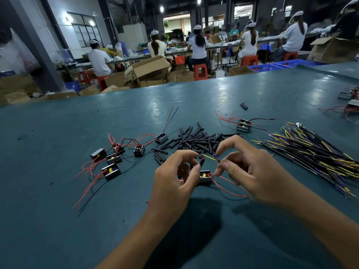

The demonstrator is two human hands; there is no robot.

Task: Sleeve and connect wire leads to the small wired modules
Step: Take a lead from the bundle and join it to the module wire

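Holding the work just above the table [58, 220], your two hands face each other across a short gap. Your left hand [174, 177] pinches a black sleeve [202, 162] between thumb and forefinger, a red lead tip showing at its mouth. Your right hand [250, 169] pinches the yellow-and-purple lead [210, 157] near its bared end.

Key relation: the lead's long axis runs left to right, tilted slightly down toward the right, and its free end points at the sleeve. Sleeve and lead end look nearly touching; whether they are joined, you cannot tell.

The module [204, 176] sits directly below the gap, partly hidden by your left hand, its red wire [229, 189] looping out under your right hand.

Judgement: the next move likely runs along that axis, with the right hand feeding leftward while the left steadies.

Spare sleeves [196, 140] lie just beyond; the lead bundle [310, 152] is nearer your right.
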